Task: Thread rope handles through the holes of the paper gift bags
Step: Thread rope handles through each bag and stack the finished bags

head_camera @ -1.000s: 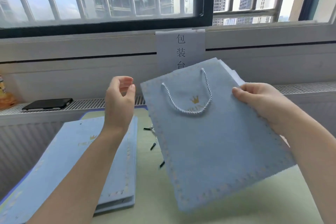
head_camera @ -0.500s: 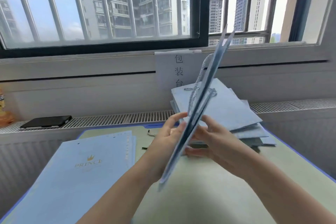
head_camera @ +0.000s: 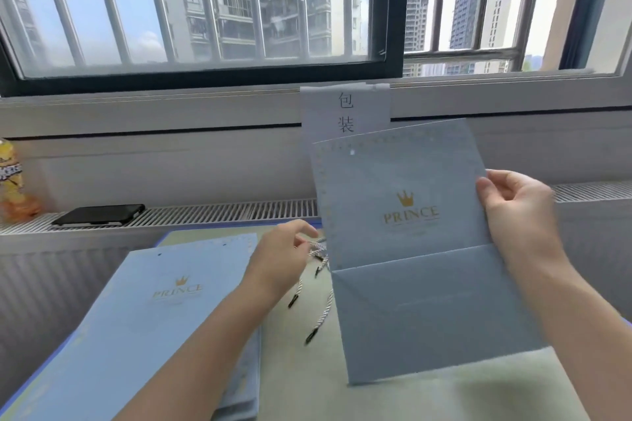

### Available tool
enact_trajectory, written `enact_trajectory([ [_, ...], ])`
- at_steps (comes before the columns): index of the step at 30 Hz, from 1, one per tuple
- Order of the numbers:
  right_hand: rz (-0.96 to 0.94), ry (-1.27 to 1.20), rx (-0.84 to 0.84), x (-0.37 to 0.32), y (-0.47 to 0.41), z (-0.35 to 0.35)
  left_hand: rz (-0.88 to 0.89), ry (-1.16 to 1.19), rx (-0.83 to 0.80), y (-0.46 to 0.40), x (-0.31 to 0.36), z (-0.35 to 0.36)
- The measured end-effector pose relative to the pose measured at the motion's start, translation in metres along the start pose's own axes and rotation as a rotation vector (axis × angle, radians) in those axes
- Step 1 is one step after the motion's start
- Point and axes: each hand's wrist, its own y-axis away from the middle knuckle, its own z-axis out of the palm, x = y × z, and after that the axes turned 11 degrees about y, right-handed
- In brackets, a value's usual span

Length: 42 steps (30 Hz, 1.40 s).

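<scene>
Flat gift bag up in my right hand, left hand at the ropes.

Nearest, a stack of flat blue bags (head_camera: 143, 311) lies on the table (head_camera: 444, 400) at my left. My right hand (head_camera: 516, 212) pinches the right edge of a folded gift bag (head_camera: 410, 249), held upright above the table. My left hand (head_camera: 282, 258) pinches a rope handle (head_camera: 319, 248) among the loose ropes (head_camera: 321, 314) beside the bag. Beyond, a phone (head_camera: 99, 214) rests on the sill grille.
</scene>
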Motion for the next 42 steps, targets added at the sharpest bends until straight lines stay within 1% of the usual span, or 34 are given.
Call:
enact_trajectory([
  [2,-0.020,0.111,0.018,0.005,-0.007,-0.005,-0.030,-0.099,0.056,0.001,0.001,-0.006],
  [4,-0.024,0.270,0.013,0.015,-0.013,-0.006,-0.052,-0.199,-0.014,0.006,0.003,-0.004],
  [6,-0.009,0.446,0.000,0.022,-0.016,-0.006,-0.072,-0.284,-0.143,0.012,0.006,0.007],
  [7,0.003,0.514,-0.016,0.025,-0.017,-0.005,-0.070,-0.330,-0.182,0.014,0.005,0.013],
  [10,0.051,0.667,-0.118,0.028,-0.015,-0.003,-0.012,-0.481,-0.227,0.018,0.000,0.025],
  [13,0.079,0.813,-0.195,0.027,-0.011,0.000,-0.022,-0.485,-0.218,0.018,0.002,0.028],
  [15,0.060,0.897,-0.189,0.022,-0.005,0.003,-0.054,-0.493,-0.220,0.018,0.005,0.028],
  [16,0.018,0.893,-0.171,0.020,-0.002,0.006,-0.064,-0.462,-0.204,0.018,0.007,0.027],
  [18,-0.129,0.779,-0.142,0.015,0.005,0.014,-0.057,-0.327,-0.089,0.020,0.011,0.022],
  [19,-0.218,0.701,-0.140,0.012,0.009,0.019,-0.019,-0.251,0.011,0.021,0.014,0.019],
  [21,-0.384,0.567,-0.195,0.004,0.021,0.029,0.159,-0.103,0.253,0.023,0.021,0.013],
  [22,-0.459,0.517,-0.259,0.001,0.029,0.034,0.296,-0.031,0.359,0.024,0.025,0.010],
  [23,-0.528,0.476,-0.337,-0.002,0.037,0.038,0.435,0.014,0.430,0.025,0.029,0.008],
  [24,-0.583,0.438,-0.423,-0.005,0.046,0.042,0.544,0.028,0.446,0.026,0.034,0.006],
  [26,-0.637,0.341,-0.573,-0.012,0.063,0.047,0.687,-0.017,0.374,0.029,0.043,0.007],
  [28,-0.611,0.189,-0.654,-0.022,0.074,0.049,0.742,-0.055,0.287,0.034,0.050,0.012],
  [29,-0.586,0.115,-0.651,-0.024,0.077,0.050,0.725,-0.024,0.260,0.035,0.054,0.014],
  [32,-0.455,-0.038,-0.652,-0.028,0.073,0.047,0.620,0.199,0.219,0.034,0.053,0.013],
  [34,-0.279,-0.186,-0.695,-0.028,0.064,0.042,0.560,0.271,0.224,0.030,0.048,0.008],
  [36,-0.076,-0.420,-0.714,-0.029,0.056,0.036,0.475,0.343,0.226,0.026,0.043,0.006],
  [38,0.051,-0.619,-0.627,-0.030,0.048,0.030,0.361,0.410,0.201,0.022,0.036,0.008],
  [39,0.075,-0.630,-0.553,-0.030,0.043,0.027,0.300,0.435,0.178,0.021,0.033,0.010],
  [40,0.087,-0.587,-0.475,-0.030,0.039,0.025,0.245,0.450,0.155,0.019,0.030,0.011],
  [42,0.099,-0.408,-0.351,-0.026,0.030,0.022,0.166,0.444,0.093,0.017,0.024,0.014],
])
